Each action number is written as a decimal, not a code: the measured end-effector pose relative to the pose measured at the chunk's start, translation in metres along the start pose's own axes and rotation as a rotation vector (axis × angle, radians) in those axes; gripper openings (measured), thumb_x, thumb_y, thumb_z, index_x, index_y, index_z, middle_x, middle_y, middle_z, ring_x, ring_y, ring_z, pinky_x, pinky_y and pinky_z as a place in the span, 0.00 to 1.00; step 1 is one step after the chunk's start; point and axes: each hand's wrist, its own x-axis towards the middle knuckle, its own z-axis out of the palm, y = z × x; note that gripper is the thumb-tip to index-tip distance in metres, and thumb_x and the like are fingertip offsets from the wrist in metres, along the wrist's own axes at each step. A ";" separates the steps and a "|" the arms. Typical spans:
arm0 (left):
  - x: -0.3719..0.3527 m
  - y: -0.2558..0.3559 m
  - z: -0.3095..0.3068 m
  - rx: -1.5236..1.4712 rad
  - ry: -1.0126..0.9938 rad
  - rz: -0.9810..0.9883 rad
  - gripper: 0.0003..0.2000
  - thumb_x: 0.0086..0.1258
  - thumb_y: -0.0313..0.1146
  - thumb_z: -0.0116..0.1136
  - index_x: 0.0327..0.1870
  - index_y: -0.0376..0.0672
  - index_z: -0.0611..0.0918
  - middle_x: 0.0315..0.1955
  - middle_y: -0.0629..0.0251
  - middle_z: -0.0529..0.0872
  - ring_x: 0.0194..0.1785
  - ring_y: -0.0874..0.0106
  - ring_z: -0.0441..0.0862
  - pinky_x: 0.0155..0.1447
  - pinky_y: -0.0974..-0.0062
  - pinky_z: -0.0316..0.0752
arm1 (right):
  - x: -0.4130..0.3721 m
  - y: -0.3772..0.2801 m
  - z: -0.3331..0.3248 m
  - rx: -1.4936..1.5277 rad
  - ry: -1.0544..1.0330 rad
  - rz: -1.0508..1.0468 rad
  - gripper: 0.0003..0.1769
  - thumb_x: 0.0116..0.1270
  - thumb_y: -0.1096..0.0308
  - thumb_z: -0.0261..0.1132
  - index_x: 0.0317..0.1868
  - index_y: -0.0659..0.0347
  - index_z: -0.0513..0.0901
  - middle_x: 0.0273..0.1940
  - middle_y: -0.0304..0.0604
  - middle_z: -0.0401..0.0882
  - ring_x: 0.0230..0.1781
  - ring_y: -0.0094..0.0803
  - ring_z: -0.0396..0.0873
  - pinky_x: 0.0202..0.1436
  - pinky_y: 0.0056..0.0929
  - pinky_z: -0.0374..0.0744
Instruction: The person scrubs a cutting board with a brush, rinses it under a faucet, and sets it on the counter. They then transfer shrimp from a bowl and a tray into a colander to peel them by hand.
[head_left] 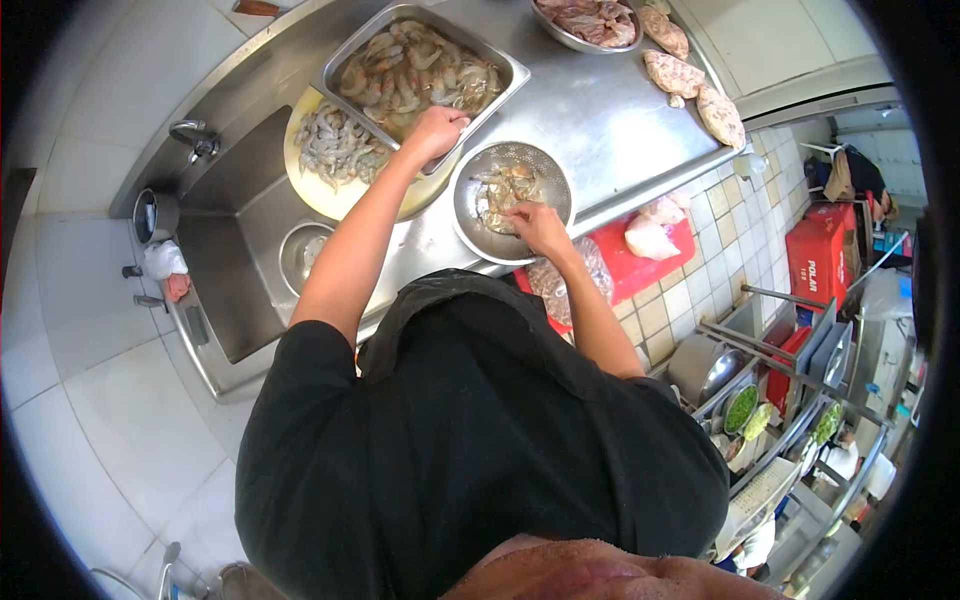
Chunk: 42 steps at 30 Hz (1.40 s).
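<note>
A steel tray (513,80) of raw shrimp (410,75) sits at the back of the counter, full of unpeeled shrimp in liquid. My left hand (437,133) is closed at its near wall, fingertips just inside the rim; what they hold is hidden. In front of the tray stands a perforated colander (478,165) with shrimp shells (495,195) in the bottom. My right hand (542,228) reaches in over its near right rim, fingers pinched at the shells, any held piece too small to name. Partly under the tray, a pale yellow round board (325,203) bears a pile of grey shrimp (335,145).
A sink (225,280) with a tap (195,135) lies left, a small metal bowl (292,262) by its edge. Meat fills a bowl (575,45) at the back; meat pieces (672,73) lie right. Below the counter edge is a red board (625,290) with a bag (565,285).
</note>
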 end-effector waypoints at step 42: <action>-0.105 0.019 0.037 -0.051 -0.050 0.073 0.12 0.60 0.32 0.61 0.40 0.33 0.89 0.22 0.60 0.87 0.24 0.76 0.84 0.33 0.75 0.80 | 0.021 -0.053 0.017 -0.086 0.373 -0.388 0.12 0.58 0.70 0.66 0.43 0.63 0.88 0.33 0.58 0.84 0.35 0.52 0.85 0.40 0.42 0.82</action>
